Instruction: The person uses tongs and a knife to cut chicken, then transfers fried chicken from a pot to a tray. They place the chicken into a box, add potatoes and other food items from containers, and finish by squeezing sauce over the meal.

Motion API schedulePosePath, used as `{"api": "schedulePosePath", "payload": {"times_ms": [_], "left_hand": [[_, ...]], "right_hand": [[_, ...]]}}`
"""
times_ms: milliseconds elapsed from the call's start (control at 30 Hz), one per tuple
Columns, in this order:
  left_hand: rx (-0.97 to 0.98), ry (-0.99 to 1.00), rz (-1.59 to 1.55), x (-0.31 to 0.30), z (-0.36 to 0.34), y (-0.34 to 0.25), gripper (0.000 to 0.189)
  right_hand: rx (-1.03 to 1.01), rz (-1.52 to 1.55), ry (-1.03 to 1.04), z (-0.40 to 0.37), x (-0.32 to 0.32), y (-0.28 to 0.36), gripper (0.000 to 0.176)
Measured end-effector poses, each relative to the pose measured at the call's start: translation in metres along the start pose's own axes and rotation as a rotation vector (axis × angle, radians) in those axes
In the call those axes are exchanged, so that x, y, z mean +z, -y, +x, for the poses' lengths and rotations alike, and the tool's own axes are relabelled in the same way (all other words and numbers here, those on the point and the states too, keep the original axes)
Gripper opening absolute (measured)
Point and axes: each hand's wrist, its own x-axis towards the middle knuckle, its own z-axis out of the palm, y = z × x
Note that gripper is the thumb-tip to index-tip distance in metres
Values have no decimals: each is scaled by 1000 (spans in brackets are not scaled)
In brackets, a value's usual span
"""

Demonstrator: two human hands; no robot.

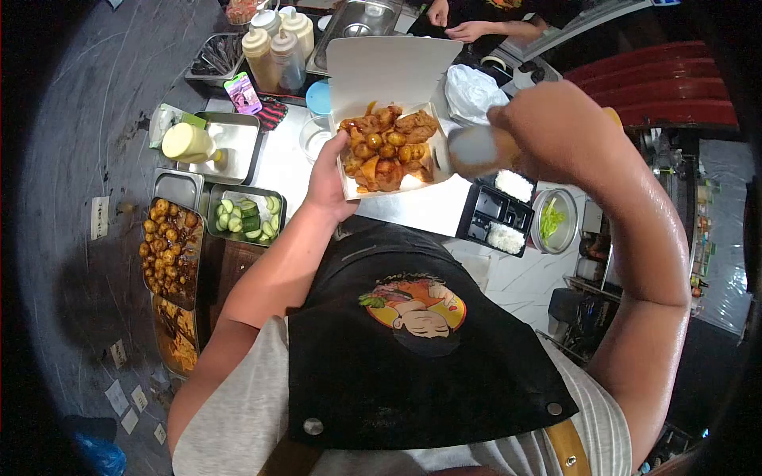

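Note:
My left hand (329, 181) grips the left side of an open white box (389, 71), its lid tilted up at the back. Inside are glazed chicken pieces (381, 173) with small round potatoes on top. Raised at the box's right side, my right hand (552, 131) is wrapped round a bottle (479, 149) that is blurred by motion. The bottle's pale end points toward the box. Below it are black trays holding white rice (505, 238), beside a round metal bowl (565, 238) with green vegetables.
At the left are trays of potatoes (168, 250) and sliced cucumber (246, 218), and a yellow sauce bottle (188, 143). Several squeeze bottles (287, 59) and a phone (242, 94) stand farther back. A white plastic bag (474, 94) lies behind the bottle. Another person's hands (460, 30) show at the top.

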Motion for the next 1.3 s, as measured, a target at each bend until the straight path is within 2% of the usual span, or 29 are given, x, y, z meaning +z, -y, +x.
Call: {"api": "schedulePosePath", "payload": {"times_ms": [67, 167, 267, 333, 500, 567, 633, 700, 767, 867, 900, 967, 1133, 1233, 1300], "left_hand": [[-3, -2, -11, -4, 2, 0, 63], [-10, -38, -17, -6, 5, 2, 63], [2, -59, -8, -6, 7, 2, 63], [3, -49, -5, -6, 8, 3, 63], [-13, -103, 39, -5, 9, 3, 60], [-10, -95, 41, -5, 10, 4, 59], [-3, -93, 41, -4, 11, 4, 59], [1, -93, 48, -3, 11, 4, 59], [-6, -93, 43, -4, 11, 4, 60], [-20, -90, 36, -4, 14, 5, 60], [-20, -93, 33, -3, 15, 5, 61], [-22, -94, 37, -1, 14, 6, 61], [-33, -105, 49, -3, 16, 6, 63], [-41, -56, 38, -1, 18, 8, 62], [-47, -23, 35, -1, 18, 8, 64]], "right_hand": [[-2, 4, 54, -1, 0, 1, 40], [78, -40, -124, 9, 10, -21, 36], [109, -10, -144, 6, 10, -20, 32], [7, -16, -25, -5, 10, -11, 30], [66, 3, -48, 7, 15, -26, 26], [196, -46, 0, 13, 13, -30, 23], [140, -51, -9, 8, 18, -25, 22], [94, -39, 107, -1, 18, -12, 22], [98, -35, 123, 1, 19, -14, 23], [168, -20, -48, 15, 25, -32, 24], [171, -21, -49, 14, 28, -31, 24], [34, -24, -140, 14, 30, -25, 23], [42, 11, 5, 8, 21, -20, 20], [52, -28, -191, 25, 17, -24, 20], [58, 4, -211, 21, 14, -10, 20]]}}
